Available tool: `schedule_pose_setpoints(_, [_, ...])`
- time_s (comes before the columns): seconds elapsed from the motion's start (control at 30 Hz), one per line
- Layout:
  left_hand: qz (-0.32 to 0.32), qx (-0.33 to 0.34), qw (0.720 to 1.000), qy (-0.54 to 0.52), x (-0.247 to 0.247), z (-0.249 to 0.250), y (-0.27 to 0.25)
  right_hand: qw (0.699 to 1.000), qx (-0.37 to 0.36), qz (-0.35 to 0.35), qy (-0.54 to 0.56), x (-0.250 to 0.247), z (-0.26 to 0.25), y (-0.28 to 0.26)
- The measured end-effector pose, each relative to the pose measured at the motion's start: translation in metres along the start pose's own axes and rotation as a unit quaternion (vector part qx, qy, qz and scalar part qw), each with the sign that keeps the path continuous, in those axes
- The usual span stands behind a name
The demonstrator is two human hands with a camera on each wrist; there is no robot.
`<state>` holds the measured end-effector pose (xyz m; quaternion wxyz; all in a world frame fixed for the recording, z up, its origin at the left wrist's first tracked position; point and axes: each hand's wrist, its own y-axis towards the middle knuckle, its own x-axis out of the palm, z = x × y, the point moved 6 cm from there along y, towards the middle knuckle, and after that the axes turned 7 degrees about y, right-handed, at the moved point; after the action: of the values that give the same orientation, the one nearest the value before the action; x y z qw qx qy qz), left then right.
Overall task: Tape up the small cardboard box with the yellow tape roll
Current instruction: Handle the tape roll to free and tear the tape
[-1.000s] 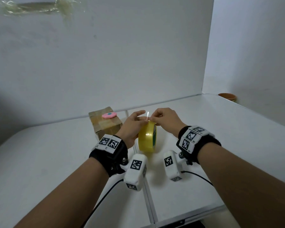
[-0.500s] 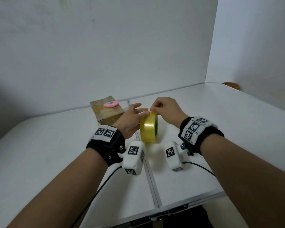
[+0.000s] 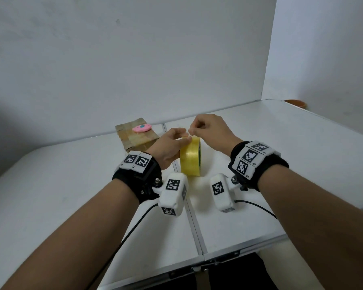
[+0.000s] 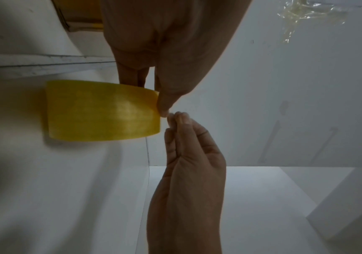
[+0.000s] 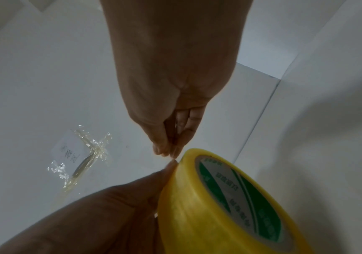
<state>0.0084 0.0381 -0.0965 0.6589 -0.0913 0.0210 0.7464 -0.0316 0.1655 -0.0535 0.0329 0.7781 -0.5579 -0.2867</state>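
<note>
The yellow tape roll [image 3: 190, 156] stands on its edge on the white table [image 3: 281, 164], its green-printed core [image 5: 236, 185] facing right. My left hand [image 3: 183, 135] grips the roll from the left, thumb [image 4: 164, 103] on its top rim. Just above that rim, my right hand [image 3: 192, 130] pinches thumb and forefinger [image 5: 171, 151] together, and a thin pale sliver of the tape end seems to lie between them. Behind my left hand sits the small cardboard box [image 3: 134, 141], apart from both hands, with a flat pink object [image 3: 141, 128] on top.
A seam [image 3: 194, 222] runs down the table under the roll. An orange bowl [image 3: 296, 103] sits at the far right corner. White walls close the back and right. A crumpled clear tape scrap with a label [image 5: 77, 154] sticks to the back wall.
My right fingertips have lifted slightly from the roll's top rim. The left hand still holds the roll in the same place. The head view has tilted down.
</note>
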Motion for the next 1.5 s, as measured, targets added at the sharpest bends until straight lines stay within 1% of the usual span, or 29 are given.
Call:
schedule_pose_setpoints(0.17, [0.0, 0.001, 1.0, -0.001, -0.002, -0.004, -0.003, 1.0, 0.007, -0.01, 0.002, 0.001, 0.002, -0.001])
schedule_pose_setpoints(0.23, [0.013, 0.008, 0.999, 0.03, -0.006, 0.0, -0.004, 1.0, 0.02, -0.017, 0.003, 0.003, 0.005, 0.0])
schedule_pose_setpoints(0.33, [0.046, 0.044, 0.991, 0.12, -0.015, 0.014, 0.0, 1.0, 0.027, -0.005, 0.012, 0.002, 0.01, 0.0])
schedule_pose_setpoints(0.43, [0.072, 0.073, 0.986, 0.128, -0.022, 0.026, 0.0, 0.999, 0.036, 0.017, 0.028, -0.003, 0.011, -0.001])
schedule_pose_setpoints(0.53, [0.085, 0.087, 0.982, 0.141, -0.022, 0.03, -0.003, 0.998, 0.048, 0.017, 0.047, -0.006, 0.013, -0.002])
schedule_pose_setpoints(0.67, [0.098, 0.11, 0.974, 0.172, -0.021, 0.037, -0.002, 0.999, 0.034, 0.013, 0.026, -0.006, 0.011, -0.004])
schedule_pose_setpoints(0.83, [0.085, 0.112, 0.962, 0.232, -0.024, 0.039, -0.003, 1.0, 0.018, 0.015, 0.004, -0.009, 0.008, -0.004])
schedule_pose_setpoints(1.0, [0.073, 0.112, 0.971, 0.2, -0.022, 0.037, -0.006, 1.0, 0.014, 0.012, 0.001, -0.007, 0.006, 0.0])
schedule_pose_setpoints(1.2, [0.1, 0.113, 0.977, 0.15, -0.025, 0.031, -0.008, 0.999, 0.019, 0.005, 0.036, -0.006, 0.007, -0.001])
schedule_pose_setpoints(1.4, [0.125, 0.102, 0.979, 0.127, -0.027, 0.021, -0.011, 0.995, 0.065, -0.004, 0.082, -0.004, 0.01, -0.003])
schedule_pose_setpoints(1.5, [0.121, 0.108, 0.981, 0.108, -0.027, 0.022, -0.013, 0.994, 0.057, -0.005, 0.091, -0.001, 0.01, -0.006])
